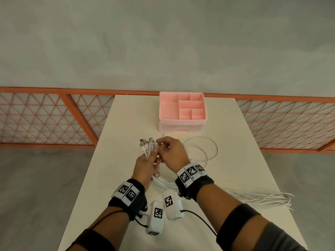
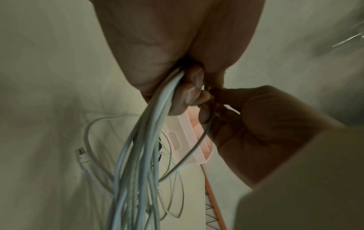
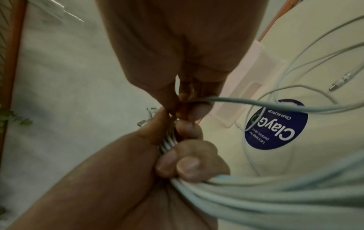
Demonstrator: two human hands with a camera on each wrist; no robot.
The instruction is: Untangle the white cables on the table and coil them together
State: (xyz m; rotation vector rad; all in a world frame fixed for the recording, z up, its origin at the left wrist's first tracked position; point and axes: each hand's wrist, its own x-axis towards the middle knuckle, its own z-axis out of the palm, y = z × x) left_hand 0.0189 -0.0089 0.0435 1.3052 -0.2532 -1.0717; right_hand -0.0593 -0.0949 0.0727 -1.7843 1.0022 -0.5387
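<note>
My left hand [image 1: 151, 164] grips a bundle of white cables [image 1: 147, 151], with its USB plugs [image 1: 146, 143] sticking up above the fist. The bundle [image 2: 145, 140] hangs below the fingers and trails to the right table edge [image 1: 262, 198]. My right hand [image 1: 162, 144] pinches one single white cable [image 3: 256, 106] right beside the plugs, touching the left hand. That cable runs off into loose loops [image 1: 208, 149] lying on the table. In the right wrist view the left hand [image 3: 177, 158] holds the bundle [image 3: 256, 196] just below my right fingertips [image 3: 197, 109].
A pink divided organiser box [image 1: 182, 111] stands at the table's far edge, behind the hands. A round blue sticker [image 3: 275, 124] is on the white table [image 1: 126, 124]. A loose plug [image 3: 338, 84] lies near the loops. An orange lattice railing [image 1: 54, 120] runs behind the table.
</note>
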